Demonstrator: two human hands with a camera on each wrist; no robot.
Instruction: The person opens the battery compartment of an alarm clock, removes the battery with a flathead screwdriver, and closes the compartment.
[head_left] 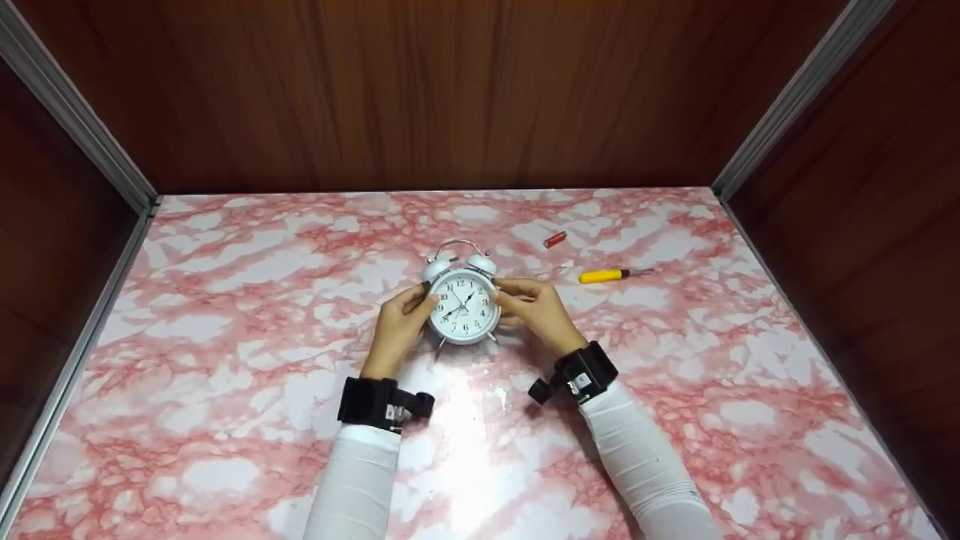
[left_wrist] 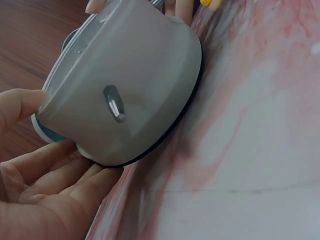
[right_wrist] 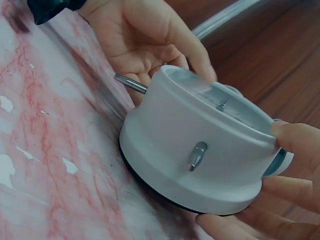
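A white twin-bell alarm clock (head_left: pixel 463 307) is held between both hands, its dial turned up toward the head camera. My left hand (head_left: pixel 399 326) grips its left side, thumb on the front rim and fingers behind. On the other side my right hand (head_left: pixel 541 311) grips it the same way, thumb near the 3. Both wrist views show the clock's white casing (left_wrist: pixel 125 75) with short metal feet (right_wrist: pixel 198 156) and a dark back edge close over the tabletop. In the right wrist view, the left hand (right_wrist: pixel 145 40) appears across the clock.
On the pink-and-white marbled table (head_left: pixel 225 420), a red battery (head_left: pixel 555 240) lies behind and right of the clock. A screwdriver with a yellow handle (head_left: pixel 601 276) lies to the right. Dark wood panels (head_left: pixel 450 90) wall the back and both sides.
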